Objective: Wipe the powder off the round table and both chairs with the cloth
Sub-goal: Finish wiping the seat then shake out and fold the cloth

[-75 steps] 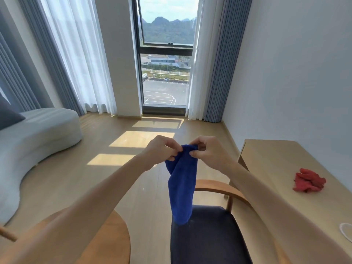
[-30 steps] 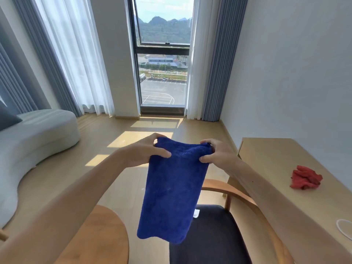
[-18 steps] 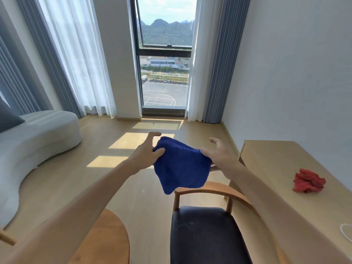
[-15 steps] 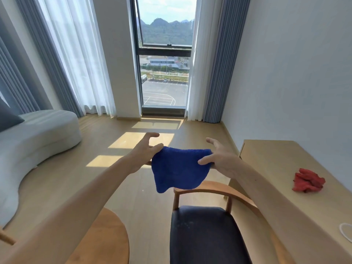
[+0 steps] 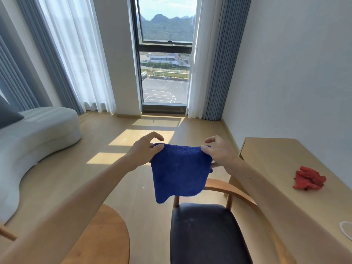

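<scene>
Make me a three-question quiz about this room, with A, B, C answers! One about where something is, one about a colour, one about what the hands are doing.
1. Where is the red rag?
A. On the sofa
B. On the wooden desk by the wall
C. On the chair seat

2. What colour is the held cloth?
A. Blue
B. Green
C. White

3. How is the cloth held?
A. Crumpled in one hand
B. Lying flat on the round table
C. Pinched at its top corners by both hands, hanging in the air

Answers:
1 B: the red rag lies on the desk.
2 A: the cloth is deep blue.
3 C: the left hand and the right hand each grip a top corner, above the chair.
</scene>
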Motion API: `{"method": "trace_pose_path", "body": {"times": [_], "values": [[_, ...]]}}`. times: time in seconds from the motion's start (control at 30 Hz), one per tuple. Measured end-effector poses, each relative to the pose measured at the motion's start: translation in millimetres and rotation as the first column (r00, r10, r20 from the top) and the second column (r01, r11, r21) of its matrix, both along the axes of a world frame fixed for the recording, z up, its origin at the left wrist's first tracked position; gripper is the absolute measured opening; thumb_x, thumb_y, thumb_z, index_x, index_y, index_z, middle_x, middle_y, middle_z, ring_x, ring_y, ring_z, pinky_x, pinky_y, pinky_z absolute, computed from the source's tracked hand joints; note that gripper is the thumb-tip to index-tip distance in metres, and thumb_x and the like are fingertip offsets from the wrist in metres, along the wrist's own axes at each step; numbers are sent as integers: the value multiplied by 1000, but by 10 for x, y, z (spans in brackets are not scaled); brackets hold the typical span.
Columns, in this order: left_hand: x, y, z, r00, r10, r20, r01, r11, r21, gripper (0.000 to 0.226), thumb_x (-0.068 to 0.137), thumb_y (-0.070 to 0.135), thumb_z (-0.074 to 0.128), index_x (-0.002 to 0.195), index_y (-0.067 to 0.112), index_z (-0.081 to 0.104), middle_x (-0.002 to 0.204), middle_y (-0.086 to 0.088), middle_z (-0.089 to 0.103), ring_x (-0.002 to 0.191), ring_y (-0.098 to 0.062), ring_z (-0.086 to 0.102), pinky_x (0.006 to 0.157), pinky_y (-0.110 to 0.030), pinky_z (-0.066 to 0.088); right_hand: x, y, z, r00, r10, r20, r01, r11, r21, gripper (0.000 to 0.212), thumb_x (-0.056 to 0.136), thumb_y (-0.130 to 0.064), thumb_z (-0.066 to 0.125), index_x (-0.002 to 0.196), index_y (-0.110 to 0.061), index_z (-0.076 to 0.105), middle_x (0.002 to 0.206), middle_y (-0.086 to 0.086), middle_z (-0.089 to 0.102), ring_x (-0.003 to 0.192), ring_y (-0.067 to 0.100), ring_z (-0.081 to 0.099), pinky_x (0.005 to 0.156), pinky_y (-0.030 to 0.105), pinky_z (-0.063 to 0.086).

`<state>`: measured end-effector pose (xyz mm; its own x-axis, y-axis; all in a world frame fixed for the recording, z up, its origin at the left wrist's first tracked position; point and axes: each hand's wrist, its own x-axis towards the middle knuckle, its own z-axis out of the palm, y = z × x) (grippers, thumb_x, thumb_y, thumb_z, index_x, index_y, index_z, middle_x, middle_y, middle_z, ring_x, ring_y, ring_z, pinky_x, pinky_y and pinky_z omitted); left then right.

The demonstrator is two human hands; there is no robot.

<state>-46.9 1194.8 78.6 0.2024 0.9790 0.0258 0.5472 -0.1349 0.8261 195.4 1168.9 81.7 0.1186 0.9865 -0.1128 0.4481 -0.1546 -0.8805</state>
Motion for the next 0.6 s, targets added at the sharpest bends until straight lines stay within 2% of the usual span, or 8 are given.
{"method": "trace_pose_path", "body": {"times": [0.07, 0.13, 0.2, 0.27, 0.33, 0.43, 0.5, 0.6], "values": [[-35, 21, 31, 992, -12, 122, 24, 995, -97, 20, 92, 21, 60, 111, 21, 54, 85, -7, 69, 77, -22, 63, 77, -39, 58, 29, 3, 17, 988, 85, -128, -98, 990, -103, 50, 85, -4, 67, 127, -20, 43, 113, 5, 56, 101, 25, 59, 75, 34, 58], [-79, 49, 63, 986, -74, 148, 98, 983, -157, 35, 86, 12, 67, 116, 20, 52, 96, -9, 70, 88, -25, 63, 86, -40, 54, 60, 19, 21, 985, 158, -77, -164, 982, -91, 65, 78, 7, 68, 133, -16, 44, 119, 9, 56, 106, 26, 57, 78, 30, 56], [-90, 58, 92, 991, -112, 72, 120, 986, -116, 38, 84, 7, 68, 117, 20, 54, 99, -6, 70, 92, -25, 63, 87, -36, 52, 57, 43, 27, 979, 157, 128, -157, 988, -10, 56, 80, 7, 64, 131, -12, 50, 117, 7, 58, 105, 23, 55, 78, 26, 49], [-63, 72, 102, 993, -74, -88, 78, 996, 37, 23, 89, 14, 64, 110, 22, 58, 88, 2, 68, 81, -17, 61, 77, -27, 50, 48, 84, 16, 929, 117, 351, -170, 978, 123, 35, 87, -2, 58, 121, -11, 59, 109, 5, 63, 100, 21, 57, 82, 32, 49], [-32, 65, 118, 977, -15, -211, 55, 981, 186, 9, 92, 20, 60, 100, 24, 61, 74, 10, 62, 68, -10, 56, 64, -21, 45, 44, 109, -4, 899, 69, 433, -169, 966, 197, 23, 93, -11, 53, 114, -14, 61, 105, 3, 65, 99, 22, 60, 86, 38, 51], [-42, 90, 97, 984, 5, -180, 31, 979, 199, 4, 94, 25, 57, 94, 24, 61, 72, 4, 64, 66, -18, 61, 63, -30, 56, 25, 131, -7, 920, 34, 391, -121, 972, 200, 14, 99, -20, 47, 111, -20, 55, 101, 0, 61, 95, 20, 60, 84, 38, 52], [-53, 103, 77, 993, 17, -115, -1, 991, 130, 5, 94, 27, 56, 95, 22, 59, 76, -2, 67, 66, -21, 64, 64, -34, 59, 6, 128, 26, 964, 51, 260, -87, 988, 129, 13, 99, -23, 50, 111, -22, 50, 102, 1, 59, 94, 20, 60, 79, 38, 56], [-59, 103, 88, 998, 6, 60, -6, 1000, -10, 9, 93, 25, 58, 98, 17, 57, 77, -6, 69, 68, -19, 63, 65, -35, 60, 19, 111, 80, 989, 147, 11, -146, 987, -63, 42, 85, -10, 69, 120, -20, 47, 111, 5, 56, 97, 21, 61, 69, 32, 59]]}}
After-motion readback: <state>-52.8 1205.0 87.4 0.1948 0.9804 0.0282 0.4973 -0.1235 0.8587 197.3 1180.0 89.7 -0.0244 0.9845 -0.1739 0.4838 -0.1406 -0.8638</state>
